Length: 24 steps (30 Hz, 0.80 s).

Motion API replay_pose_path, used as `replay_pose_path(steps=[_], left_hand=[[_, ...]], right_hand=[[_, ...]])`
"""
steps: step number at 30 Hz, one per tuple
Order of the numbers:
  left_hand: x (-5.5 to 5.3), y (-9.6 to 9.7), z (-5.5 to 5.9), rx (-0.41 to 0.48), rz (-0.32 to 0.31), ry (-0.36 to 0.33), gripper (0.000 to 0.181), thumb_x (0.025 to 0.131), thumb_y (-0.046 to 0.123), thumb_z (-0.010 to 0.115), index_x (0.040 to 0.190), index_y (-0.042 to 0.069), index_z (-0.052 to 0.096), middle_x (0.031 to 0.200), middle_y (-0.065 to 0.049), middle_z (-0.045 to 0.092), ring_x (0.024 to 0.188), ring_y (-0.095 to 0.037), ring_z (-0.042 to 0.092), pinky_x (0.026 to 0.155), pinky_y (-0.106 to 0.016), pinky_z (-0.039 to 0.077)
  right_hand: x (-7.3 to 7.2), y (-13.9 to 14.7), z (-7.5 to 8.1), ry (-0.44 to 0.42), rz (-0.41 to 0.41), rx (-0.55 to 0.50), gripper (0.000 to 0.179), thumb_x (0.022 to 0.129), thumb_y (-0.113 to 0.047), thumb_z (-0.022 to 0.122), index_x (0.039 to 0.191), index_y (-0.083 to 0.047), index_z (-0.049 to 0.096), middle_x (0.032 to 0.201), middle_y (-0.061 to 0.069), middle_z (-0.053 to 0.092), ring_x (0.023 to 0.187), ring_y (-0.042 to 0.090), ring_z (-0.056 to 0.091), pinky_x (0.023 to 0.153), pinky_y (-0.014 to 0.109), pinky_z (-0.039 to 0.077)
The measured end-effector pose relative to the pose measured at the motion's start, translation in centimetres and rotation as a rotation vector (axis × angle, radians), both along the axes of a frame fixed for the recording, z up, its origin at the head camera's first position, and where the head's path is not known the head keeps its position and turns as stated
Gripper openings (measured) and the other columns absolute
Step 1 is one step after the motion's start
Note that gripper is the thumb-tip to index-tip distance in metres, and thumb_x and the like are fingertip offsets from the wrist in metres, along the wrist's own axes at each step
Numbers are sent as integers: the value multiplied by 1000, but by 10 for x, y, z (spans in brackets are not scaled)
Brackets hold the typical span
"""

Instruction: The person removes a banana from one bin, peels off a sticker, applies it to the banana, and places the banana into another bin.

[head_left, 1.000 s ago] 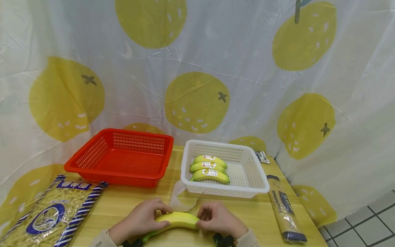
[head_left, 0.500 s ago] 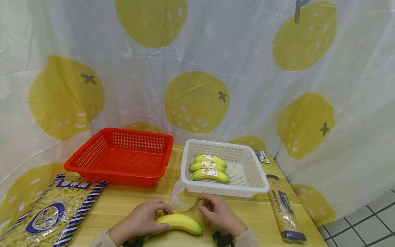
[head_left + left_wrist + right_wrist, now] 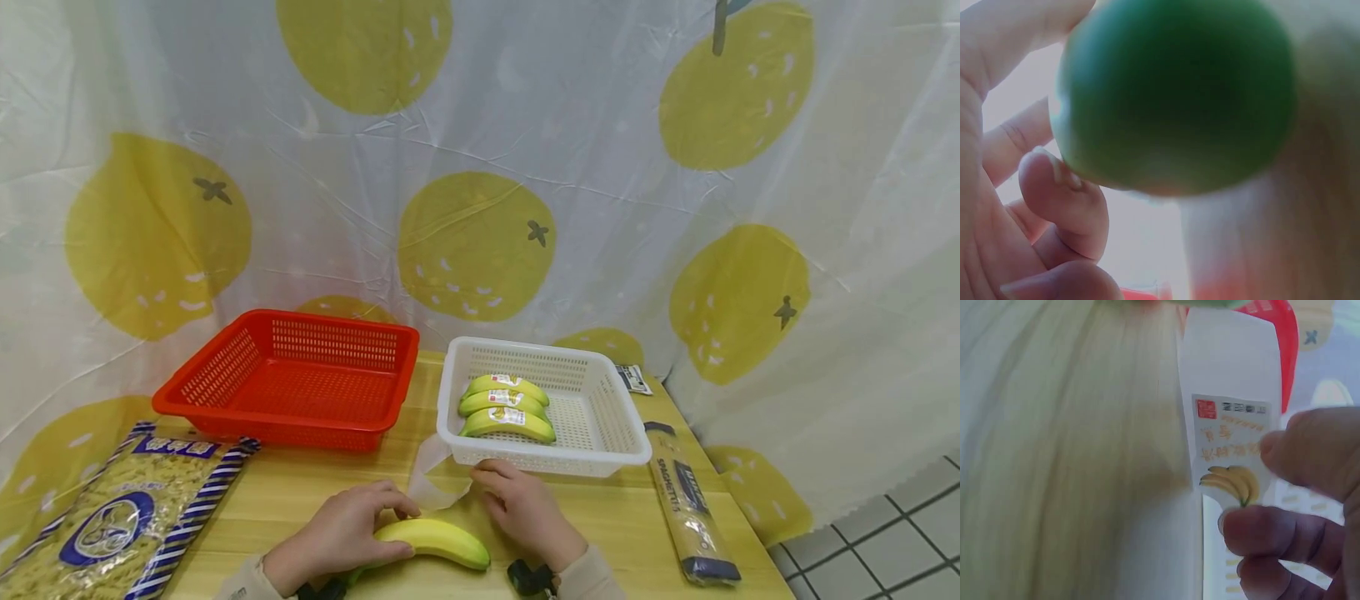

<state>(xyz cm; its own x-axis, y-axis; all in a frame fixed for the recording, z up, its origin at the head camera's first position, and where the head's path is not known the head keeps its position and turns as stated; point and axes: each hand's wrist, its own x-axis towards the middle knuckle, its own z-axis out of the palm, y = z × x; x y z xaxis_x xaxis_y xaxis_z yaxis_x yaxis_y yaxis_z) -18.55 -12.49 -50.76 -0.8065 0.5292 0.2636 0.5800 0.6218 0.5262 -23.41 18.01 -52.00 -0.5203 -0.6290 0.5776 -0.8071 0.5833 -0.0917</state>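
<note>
My left hand (image 3: 356,525) holds a yellow banana (image 3: 442,540) low over the wooden table, thumb along its near side and fingers on top. In the left wrist view, the banana's blurred green end (image 3: 1179,94) fills the upper middle. My right hand (image 3: 521,508) is just right of the banana, its fingertips at the free end of a curled whitish strip of sticker backing (image 3: 427,479). The right wrist view shows its thumb and finger pinching the strip's edge, beside a sticker (image 3: 1229,450) with printed bananas.
A white basket (image 3: 555,458) holding several stickered bananas (image 3: 506,423) stands behind the hands. To its left is a red basket (image 3: 270,425). A pasta bag (image 3: 112,517) lies at left, a spaghetti pack (image 3: 690,508) at right. A patterned curtain (image 3: 330,208) hangs behind.
My right hand has let go of the banana's tip and moved up and back to the strip's end. The left hand keeps its hold on the banana.
</note>
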Motion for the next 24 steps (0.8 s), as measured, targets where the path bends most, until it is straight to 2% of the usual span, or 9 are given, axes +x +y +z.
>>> replay_pose_path(steps=[5,9,11,13,17,20,24], left_hand=[[0,0,0,2,-1,4,34,82,54,84,109,36,73,96,23,62,68,4,45,60,-20,39],[0,0,-1,10,3,8,32,83,55,82,108,36,73,96,23,61,64,5,42,58,-19,38],[0,0,-1,21,8,23,31,84,55,80,108,36,73,96,23,61,62,5,41,57,-18,38],[1,1,-2,42,11,48,30,86,54,79,108,35,74,97,22,62,62,6,42,57,-17,38],[1,4,-2,138,-12,103,24,90,47,78,110,33,73,100,16,66,60,8,44,55,-16,40],[0,6,-3,229,-57,161,26,91,36,80,115,33,71,101,9,69,59,9,45,53,-13,41],[0,9,-3,318,-115,231,38,89,22,83,124,28,70,102,4,70,61,9,47,53,-9,40]], right_hand=[[-2,-5,-2,38,-25,34,22,87,-13,83,109,-14,78,104,-3,67,78,7,67,66,18,54],[-2,-7,-3,30,-37,10,13,86,-14,84,97,-17,78,97,-6,66,76,5,66,67,17,53],[-2,-8,-2,-9,-42,-27,10,87,-14,83,94,-19,76,96,-7,66,75,2,63,67,15,52],[0,-9,-2,-92,-43,-88,9,89,-15,81,94,-20,76,93,-10,66,70,-1,58,63,12,49],[5,-10,2,-338,-33,-270,6,94,-15,77,96,-20,76,86,-12,66,62,-4,47,55,14,44],[9,-12,6,-494,-22,-402,4,96,-17,74,96,-20,76,84,-10,67,62,-3,48,54,17,46],[16,-18,11,-630,15,-523,4,97,-18,73,97,-17,77,85,-1,72,64,-1,54,56,19,49]])
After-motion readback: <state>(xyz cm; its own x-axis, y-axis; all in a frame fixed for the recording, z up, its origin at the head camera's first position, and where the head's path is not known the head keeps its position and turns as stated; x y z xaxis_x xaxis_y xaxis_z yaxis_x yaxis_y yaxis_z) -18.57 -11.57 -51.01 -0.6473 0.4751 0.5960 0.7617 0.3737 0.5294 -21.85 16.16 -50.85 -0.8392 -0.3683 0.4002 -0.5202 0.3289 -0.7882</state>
